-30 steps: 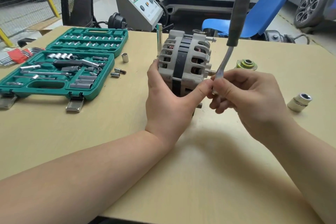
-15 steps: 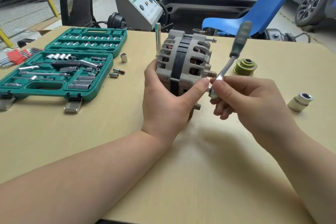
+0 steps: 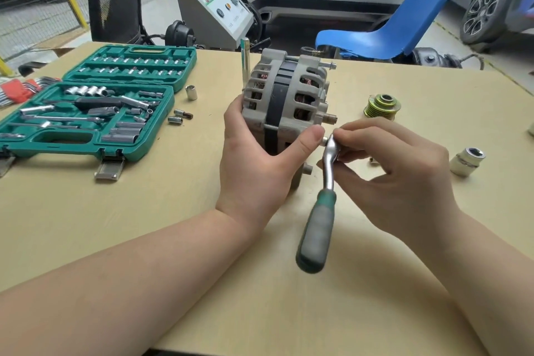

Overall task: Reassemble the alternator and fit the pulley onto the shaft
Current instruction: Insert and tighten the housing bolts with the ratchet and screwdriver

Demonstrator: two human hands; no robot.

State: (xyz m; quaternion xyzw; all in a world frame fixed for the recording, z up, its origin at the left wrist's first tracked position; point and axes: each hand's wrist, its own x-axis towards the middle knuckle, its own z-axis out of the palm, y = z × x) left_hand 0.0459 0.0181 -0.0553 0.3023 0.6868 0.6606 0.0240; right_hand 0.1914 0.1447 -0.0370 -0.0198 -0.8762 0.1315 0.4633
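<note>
The alternator (image 3: 286,101) has a pale grey ribbed housing with a black band round its middle and copper-red windings behind the slots. Right of the alternator, the pulley (image 3: 382,107) is yellow-green with dark grooves. The ratchet wrench (image 3: 319,217) below the alternator is silver with a green and grey handle. Left of it lies a teal socket case (image 3: 86,113) on the pale tan desk (image 3: 144,211).

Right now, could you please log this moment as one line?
left hand steadies alternator | right hand pinches ratchet head at bolt | pulley on table, unfitted
</note>
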